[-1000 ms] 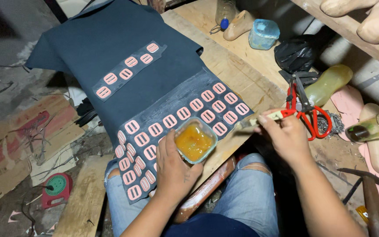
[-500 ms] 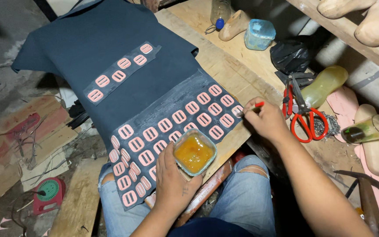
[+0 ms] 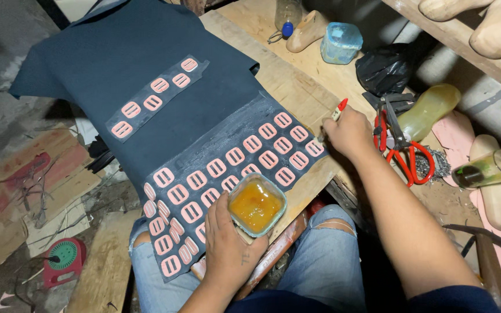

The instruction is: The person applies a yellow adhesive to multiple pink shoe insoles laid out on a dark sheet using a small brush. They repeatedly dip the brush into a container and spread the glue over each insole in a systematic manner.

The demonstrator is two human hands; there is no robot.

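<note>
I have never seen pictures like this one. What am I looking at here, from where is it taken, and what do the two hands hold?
There is no machine here: a seated person works with two bare hands. The single picture comes from a camera worn on that person's head, looking down over the knees in blue jeans.

The left hand holds a small clear container of orange-yellow liquid. The right hand holds a thin tool with a red tip, at the edge of a dark sheet.

This dark sheet lies across the lap and a wooden board, and rows of small pink pieces sit on it. A second strip with pink pieces lies on the larger dark material behind.

To the right are red-handled scissors, a yellowish plastic bottle, a black bag and a pale blue tub.
</note>
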